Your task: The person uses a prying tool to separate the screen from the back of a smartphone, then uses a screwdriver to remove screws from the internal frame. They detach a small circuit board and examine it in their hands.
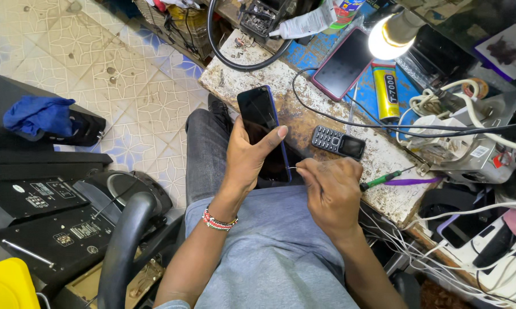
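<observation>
Smartphone [262, 129], dark screen with blue edge, was held upright over the lap, just off the workbench [281, 86] edge. Left hand [247, 157] was wrapped around its lower half, thumb laid across the glass. Right hand [331, 191], at 3 o'clock of the phone, had fingertips pinched on a thin metal pin [293, 167] whose tip touched the phone's side. Small keypad phone [338, 142] lay on the bench at 2 o'clock; green-handled screwdriver [382, 181] lay just past the right hand at 3 o'clock. Yellow glue tube [386, 91] and a second smartphone [342, 64] lay farther off at 1 o'clock, beneath a lit bulb [389, 35].
</observation>
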